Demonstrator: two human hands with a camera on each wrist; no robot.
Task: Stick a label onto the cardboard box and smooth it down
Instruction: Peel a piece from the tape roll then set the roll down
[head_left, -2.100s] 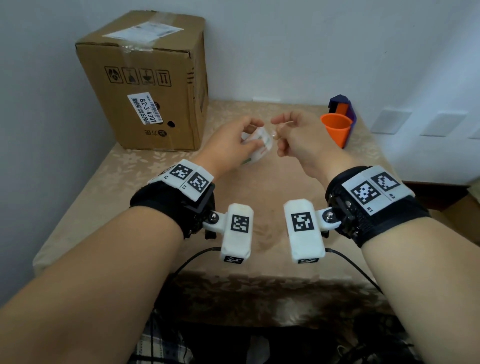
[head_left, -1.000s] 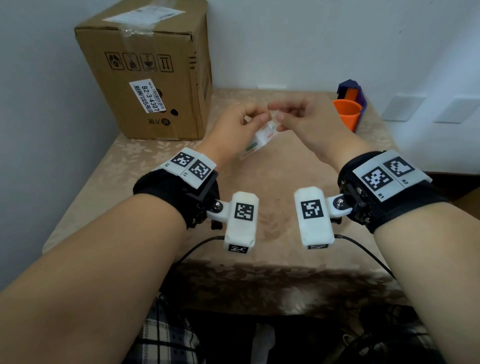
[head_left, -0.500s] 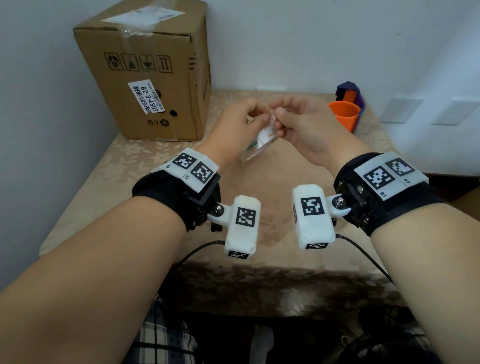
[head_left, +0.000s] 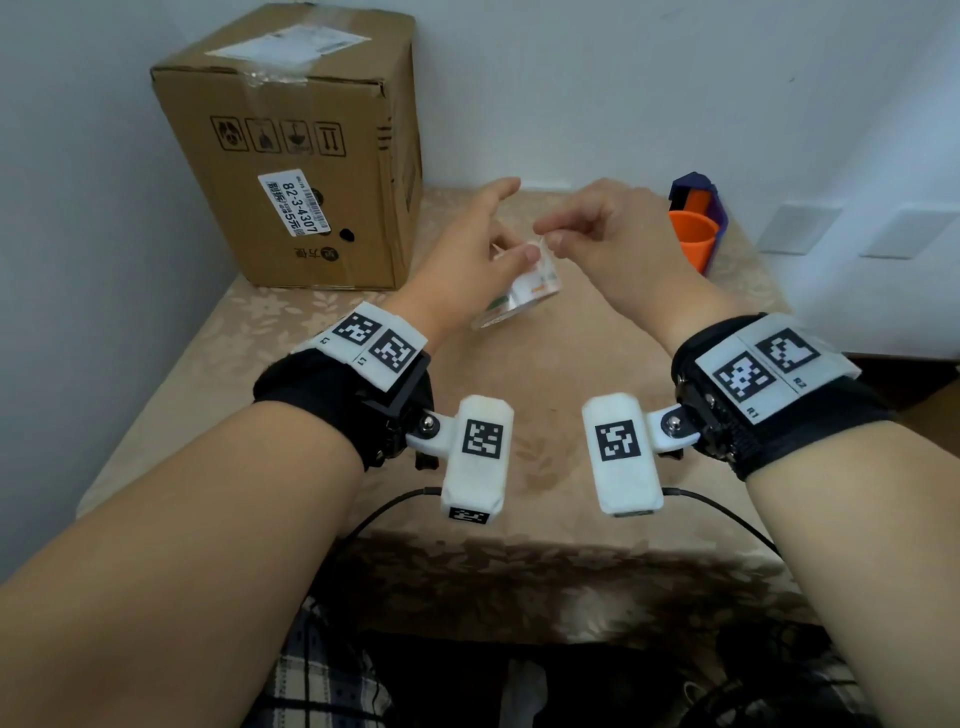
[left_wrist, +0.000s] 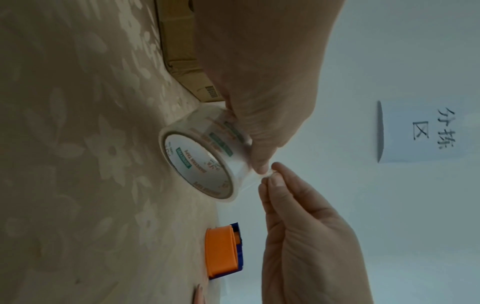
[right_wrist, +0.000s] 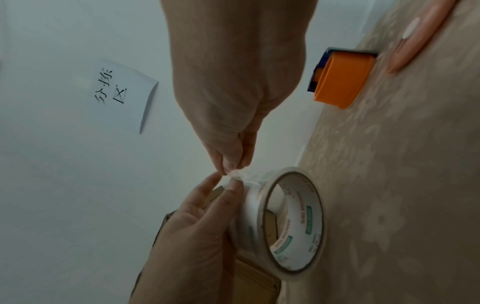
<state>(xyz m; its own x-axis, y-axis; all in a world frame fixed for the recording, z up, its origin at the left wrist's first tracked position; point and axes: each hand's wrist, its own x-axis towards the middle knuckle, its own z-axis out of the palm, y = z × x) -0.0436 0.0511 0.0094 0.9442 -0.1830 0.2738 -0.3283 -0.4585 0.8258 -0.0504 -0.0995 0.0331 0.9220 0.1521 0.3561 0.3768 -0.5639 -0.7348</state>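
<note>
A brown cardboard box (head_left: 291, 150) stands at the table's far left corner, with a white printed label (head_left: 293, 203) on its front and another on top. My left hand (head_left: 485, 254) grips a roll of clear tape (head_left: 524, 293) above the middle of the table. In the wrist views the roll of clear tape (left_wrist: 205, 160) (right_wrist: 288, 222) shows a white printed core. My right hand (head_left: 566, 234) pinches the free end of the tape (right_wrist: 235, 172) at the roll's edge, thumb and forefinger together.
An orange cup (head_left: 691, 241) stands at the far right in front of a blue and purple holder (head_left: 698, 192). A pink object (right_wrist: 415, 39) lies on the beige patterned tablecloth (head_left: 519, 457). A handwritten paper note (left_wrist: 415, 131) hangs on the wall. Walls close the left and back.
The roll has stayed in my left hand while my right fingers worked at its edge. My right hand now pinches the tape end and my left forefinger is raised.
</note>
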